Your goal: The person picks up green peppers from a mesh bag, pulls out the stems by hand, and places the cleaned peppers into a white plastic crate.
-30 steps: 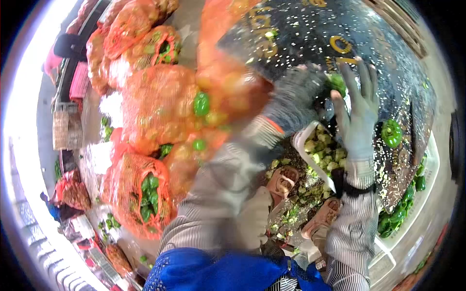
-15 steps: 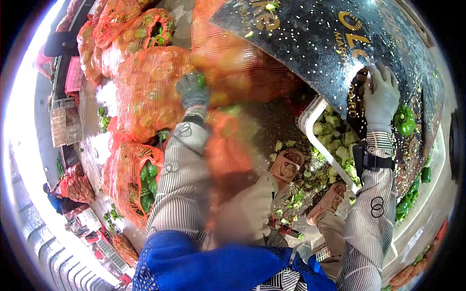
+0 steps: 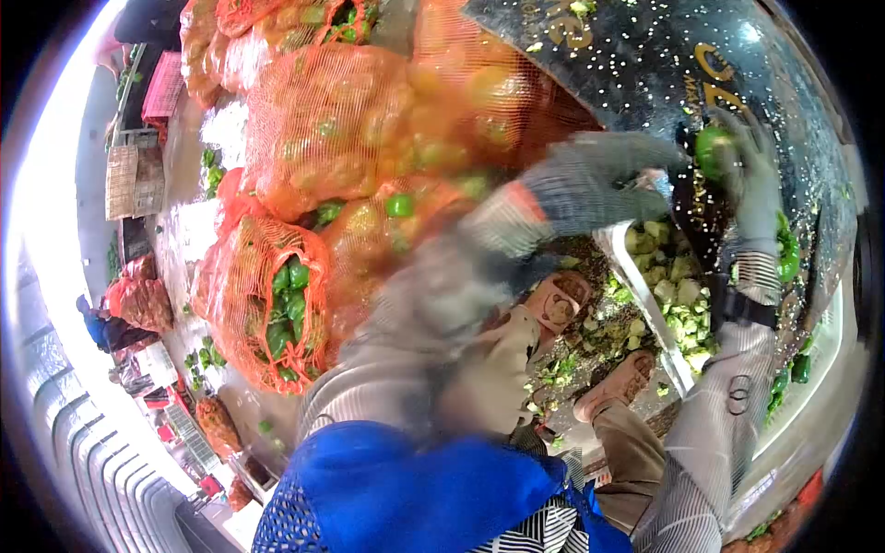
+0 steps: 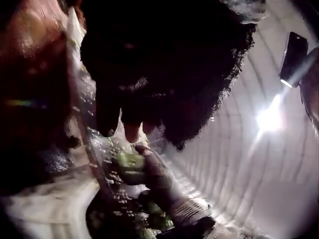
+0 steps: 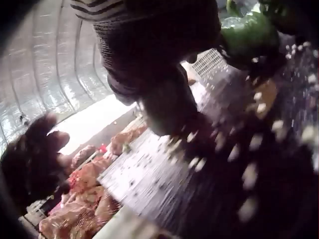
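My right hand (image 3: 758,180), in a grey glove, grips a green pepper (image 3: 714,153) above the dark, seed-strewn board (image 3: 645,74). In the left wrist view the same pepper (image 4: 130,167) shows by the right hand (image 4: 158,174). Blurred by motion, my left hand (image 3: 604,175) reaches over the board's near edge, its fingers stretched toward the pepper but apart from it. Its bare fingertips show in the right wrist view, where the left hand (image 5: 35,154) looks empty. Another pepper (image 5: 249,37) lies beside the right hand there.
Orange mesh sacks (image 3: 323,129) of peppers stand at the left, one sack (image 3: 230,323) open. Below the board is a white-rimmed container (image 3: 645,309) of pale green scraps. A white crate (image 3: 830,341) stands right of the board; sandalled feet (image 3: 558,300) are below.
My left hand went out to a pepper over the sacks, then swung back right to the board. My right hand, earlier resting on the board, now grips a pepper.
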The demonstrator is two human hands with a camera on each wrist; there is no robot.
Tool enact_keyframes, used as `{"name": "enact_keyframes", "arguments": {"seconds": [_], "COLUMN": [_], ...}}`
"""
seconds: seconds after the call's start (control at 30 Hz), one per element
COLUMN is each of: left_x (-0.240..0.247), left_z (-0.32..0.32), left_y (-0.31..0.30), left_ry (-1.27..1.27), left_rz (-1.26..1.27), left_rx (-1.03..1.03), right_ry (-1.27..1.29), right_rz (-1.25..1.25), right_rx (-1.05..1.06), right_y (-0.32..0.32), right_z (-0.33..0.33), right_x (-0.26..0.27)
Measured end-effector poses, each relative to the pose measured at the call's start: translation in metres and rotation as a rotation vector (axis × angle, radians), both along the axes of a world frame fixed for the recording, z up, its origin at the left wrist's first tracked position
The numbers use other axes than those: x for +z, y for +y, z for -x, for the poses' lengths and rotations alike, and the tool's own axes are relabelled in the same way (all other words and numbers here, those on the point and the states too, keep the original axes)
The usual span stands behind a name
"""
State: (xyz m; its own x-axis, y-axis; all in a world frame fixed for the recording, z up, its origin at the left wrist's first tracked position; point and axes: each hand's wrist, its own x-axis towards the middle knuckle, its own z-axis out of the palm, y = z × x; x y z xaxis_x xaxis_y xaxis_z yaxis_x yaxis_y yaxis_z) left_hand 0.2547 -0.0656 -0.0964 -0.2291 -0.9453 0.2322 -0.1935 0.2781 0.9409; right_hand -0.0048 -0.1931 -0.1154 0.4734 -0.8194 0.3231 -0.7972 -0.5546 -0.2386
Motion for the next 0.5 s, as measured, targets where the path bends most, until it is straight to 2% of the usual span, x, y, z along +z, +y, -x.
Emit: {"name": "enact_keyframes", "arguments": {"seconds": [0.03,0.1,0.13,0.2,0.23,0.3,0.33,0.37,0.4,0.43,0.47,0.5], "left_x": [-0.009,-0.078,-0.089,-0.075,-0.150,-0.292,-0.253,-0.207,-0.158,-0.136,-0.119,-0.113], "left_z": [-0.023,-0.096,-0.123,-0.144,-0.185,-0.264,-0.240,-0.213,-0.185,-0.171,-0.161,-0.153], "left_y": [0.021,0.057,0.087,0.111,0.135,0.181,0.172,0.161,0.149,0.141,0.133,0.133], "left_ry": [0.142,-0.426,-0.609,-0.997,-1.192,-1.570,-1.574,-1.579,-1.583,-1.585,-1.326,-1.056], "left_rz": [-0.078,0.055,-0.156,-0.607,-0.652,-0.669,-0.695,-0.721,-0.747,-0.767,-0.797,-0.808], "left_rx": [0.089,0.443,0.702,0.830,0.705,0.419,0.422,0.426,0.428,0.430,0.684,0.925], "right_ry": [-0.051,-0.139,-0.221,-0.181,-0.176,-0.235,-0.291,-0.173,-0.041,0.091,0.062,-0.051], "right_rz": [-0.078,-0.101,-0.113,-0.059,-0.044,-0.039,-0.023,0.186,0.148,0.110,0.201,0.281], "right_rx": [0.004,-0.058,-0.123,-0.236,-0.316,-0.319,-0.329,-0.336,-0.403,-0.469,-0.407,-0.209], "right_y": [-0.008,-0.008,-0.008,-0.006,-0.008,-0.010,-0.012,-0.022,-0.042,-0.054,-0.047,-0.029], "right_z": [0.007,0.010,0.009,0.003,0.007,0.008,0.010,0.026,0.064,0.090,0.089,0.066], "right_x": [0.006,-0.004,-0.006,-0.009,-0.016,-0.016,-0.016,-0.030,-0.052,-0.066,-0.064,-0.040]}}
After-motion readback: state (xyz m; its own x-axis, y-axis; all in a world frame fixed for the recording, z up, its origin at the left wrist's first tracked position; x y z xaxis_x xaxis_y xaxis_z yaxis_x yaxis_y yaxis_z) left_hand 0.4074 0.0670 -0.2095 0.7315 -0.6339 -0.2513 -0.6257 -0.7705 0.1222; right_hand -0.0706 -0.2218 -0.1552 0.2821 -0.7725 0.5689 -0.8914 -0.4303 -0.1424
